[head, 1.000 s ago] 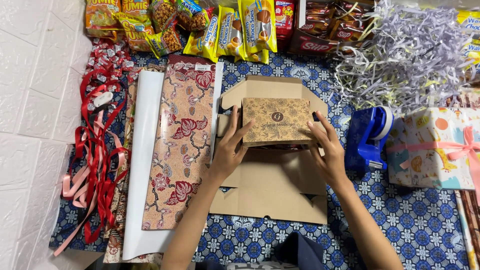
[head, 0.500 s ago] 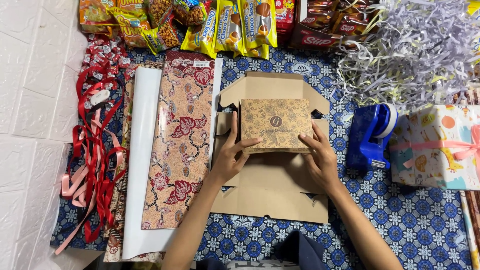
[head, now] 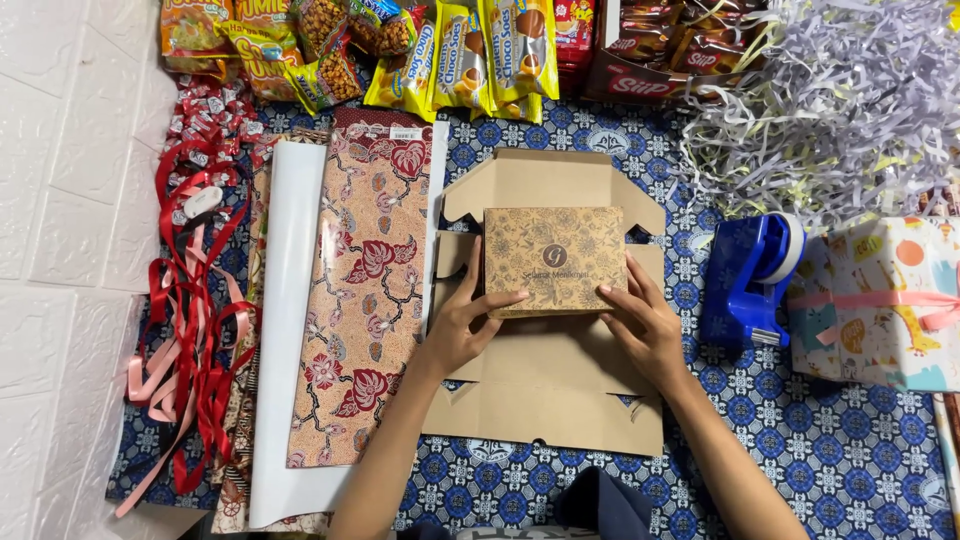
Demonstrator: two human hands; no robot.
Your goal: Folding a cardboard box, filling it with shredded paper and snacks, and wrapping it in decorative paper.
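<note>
Head view: left hand and right hand, fingers spread open, press the flap (patterned) of the flat box; dispenser near right.

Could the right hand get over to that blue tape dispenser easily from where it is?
Probably yes. The right hand rests on the patterned box, and the blue tape dispenser stands just beside it on the blue cloth, with only bare cloth between.

brown patterned cardboard box panel, folded upright, on flattened carton
</note>
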